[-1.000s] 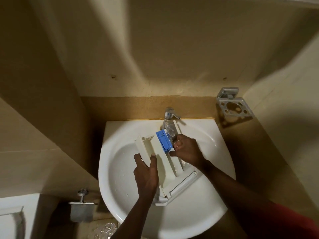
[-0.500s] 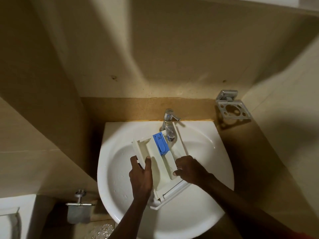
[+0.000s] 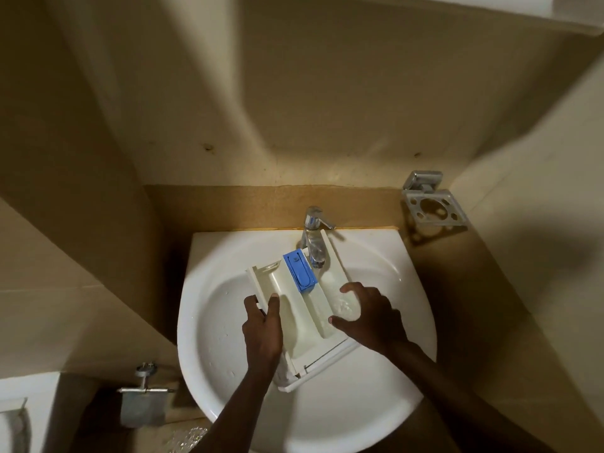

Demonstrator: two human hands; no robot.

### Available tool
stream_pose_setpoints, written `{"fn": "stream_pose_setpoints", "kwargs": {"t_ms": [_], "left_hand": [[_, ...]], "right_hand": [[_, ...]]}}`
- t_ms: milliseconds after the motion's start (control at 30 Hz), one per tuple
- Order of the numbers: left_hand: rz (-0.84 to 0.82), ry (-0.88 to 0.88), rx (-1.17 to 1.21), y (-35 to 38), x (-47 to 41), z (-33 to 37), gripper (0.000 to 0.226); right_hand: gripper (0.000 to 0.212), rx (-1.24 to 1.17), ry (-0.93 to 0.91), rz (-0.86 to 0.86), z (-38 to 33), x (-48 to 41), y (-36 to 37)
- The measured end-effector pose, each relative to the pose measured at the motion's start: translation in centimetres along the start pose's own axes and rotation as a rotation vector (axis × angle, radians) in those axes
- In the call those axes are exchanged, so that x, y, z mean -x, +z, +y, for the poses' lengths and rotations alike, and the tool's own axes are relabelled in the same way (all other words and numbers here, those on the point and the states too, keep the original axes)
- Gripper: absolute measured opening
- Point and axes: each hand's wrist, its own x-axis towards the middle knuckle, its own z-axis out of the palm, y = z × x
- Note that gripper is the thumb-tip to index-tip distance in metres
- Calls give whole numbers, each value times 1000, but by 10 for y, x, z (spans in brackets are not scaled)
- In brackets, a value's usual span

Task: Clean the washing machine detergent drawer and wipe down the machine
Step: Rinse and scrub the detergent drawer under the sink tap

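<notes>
A white detergent drawer (image 3: 302, 317) with a blue insert (image 3: 300, 267) lies in the white sink (image 3: 385, 400), its far end under the tap (image 3: 314, 238). My left hand (image 3: 263, 328) grips the drawer's left wall, thumb inside and fingers outside. My right hand (image 3: 367, 313) is spread over the drawer's right compartment, fingers apart and touching its wet inside. Water pools in that compartment.
A chrome toothbrush holder (image 3: 431, 206) is fixed to the wall at the right. A metal paper holder (image 3: 143, 403) hangs at the lower left, beside a white fixture (image 3: 19, 416). Beige tiled walls close in on three sides of the sink.
My right hand moved from the blue insert down the drawer, then opened over the right compartment. The left hand kept its grip on the left wall.
</notes>
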Motion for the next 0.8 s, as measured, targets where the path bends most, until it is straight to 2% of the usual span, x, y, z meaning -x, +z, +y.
{"fn": "stream_pose_setpoints", "kwargs": {"t_ms": [100,200,300,400,467,600,733,800], "left_hand": [[-31,-16,6,-1,7,0,27],[-79,-56,28,-6,12,-3,31],[-136,-70,10,-9,12,4,47],[-165,-102,166,-19,0,20,62],[-160,-143,253,-31,-12,30,57],[-160,-113,168,-48,-21,36,34],[-80,-41,89,-46,-19,43,11],[-37,-14,40,-45,-18,43,7]], "right_hand": [[66,16,63,-193,2,-4,-7],[61,64,45,-185,2,-2,-13],[56,96,54,-163,-1,6,-19],[55,115,76,-151,-8,14,-24],[53,115,86,-169,-12,20,-27],[50,74,112,-206,-18,25,-29],[48,17,120,-298,-24,25,-30],[48,-12,116,-348,-24,30,-25]]}}
